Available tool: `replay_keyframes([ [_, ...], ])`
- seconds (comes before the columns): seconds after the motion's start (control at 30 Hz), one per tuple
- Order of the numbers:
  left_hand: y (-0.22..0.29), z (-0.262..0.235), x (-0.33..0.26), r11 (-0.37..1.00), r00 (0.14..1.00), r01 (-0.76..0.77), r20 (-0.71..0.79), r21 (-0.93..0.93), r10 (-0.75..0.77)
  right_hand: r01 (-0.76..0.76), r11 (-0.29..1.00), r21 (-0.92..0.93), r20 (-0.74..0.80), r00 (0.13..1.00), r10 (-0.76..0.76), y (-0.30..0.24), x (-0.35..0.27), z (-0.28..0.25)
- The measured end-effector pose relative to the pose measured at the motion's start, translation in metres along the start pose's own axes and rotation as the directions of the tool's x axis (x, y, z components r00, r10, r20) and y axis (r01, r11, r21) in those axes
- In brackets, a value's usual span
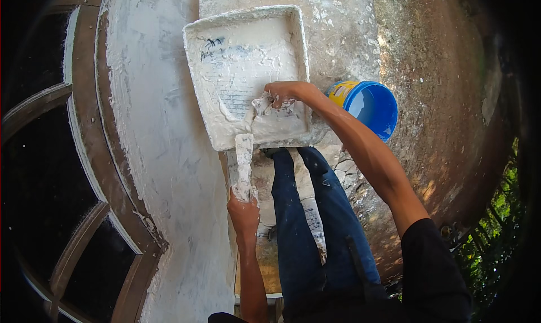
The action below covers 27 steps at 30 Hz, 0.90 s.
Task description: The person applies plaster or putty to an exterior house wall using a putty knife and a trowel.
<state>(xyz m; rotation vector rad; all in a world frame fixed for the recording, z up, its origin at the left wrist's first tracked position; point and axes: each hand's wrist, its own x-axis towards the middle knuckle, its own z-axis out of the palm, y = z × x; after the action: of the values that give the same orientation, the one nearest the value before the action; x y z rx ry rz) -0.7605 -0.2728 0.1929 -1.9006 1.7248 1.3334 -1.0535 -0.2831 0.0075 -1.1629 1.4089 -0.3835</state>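
The person is standing high above a rough brownish floor [445,97], looking down past blue trousers [321,221] spattered with white. The left hand [243,210] is gripping the plaster-caked handle [244,165] of a square white mortar board [248,69], holding it out flat in front of the body. The board is thickly smeared with white plaster, and some dark blue scribbled marks and faint ruled lines are showing through on its upper left part. The right hand [284,92] is reaching onto the board's lower right area, fingers curled around a plaster-covered tool [265,106] that is pressing into the wet white mix; the tool's shape is hard to make out under the coating. Just beside the board's right edge, down on the floor, a round blue bucket [372,106] with a yellow label band on its side is standing upright. To the left, a freshly plastered white wall [163,154] is curving beside a dark window frame [79,154].
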Motion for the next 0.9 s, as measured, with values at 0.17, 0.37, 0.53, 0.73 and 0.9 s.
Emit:
replay_keyframes([
  [0.17,-0.003,0.000,-0.001,0.994,0.992,-0.111,-0.059,0.003,0.111,-0.112,0.971,0.209,0.002,0.993,0.114,0.007,-0.017,-0.026],
  [0.37,-0.002,-0.002,0.001,0.974,0.970,-0.228,-0.090,0.001,0.227,-0.176,0.907,0.383,-0.118,0.964,0.237,-0.016,-0.040,-0.044],
  [0.53,-0.001,0.004,0.007,0.924,0.927,-0.363,-0.150,-0.123,0.344,0.093,0.806,0.585,-0.313,0.942,0.119,-0.012,-0.045,-0.015],
  [0.73,0.035,0.023,0.035,0.880,0.883,-0.448,-0.227,-0.155,0.410,0.348,0.386,0.854,-0.498,0.762,0.414,-0.046,-0.052,0.055],
  [0.9,0.063,0.026,0.048,0.866,0.837,-0.497,-0.293,-0.051,0.463,0.545,0.165,0.822,-0.557,0.709,0.432,-0.023,-0.037,0.110],
])
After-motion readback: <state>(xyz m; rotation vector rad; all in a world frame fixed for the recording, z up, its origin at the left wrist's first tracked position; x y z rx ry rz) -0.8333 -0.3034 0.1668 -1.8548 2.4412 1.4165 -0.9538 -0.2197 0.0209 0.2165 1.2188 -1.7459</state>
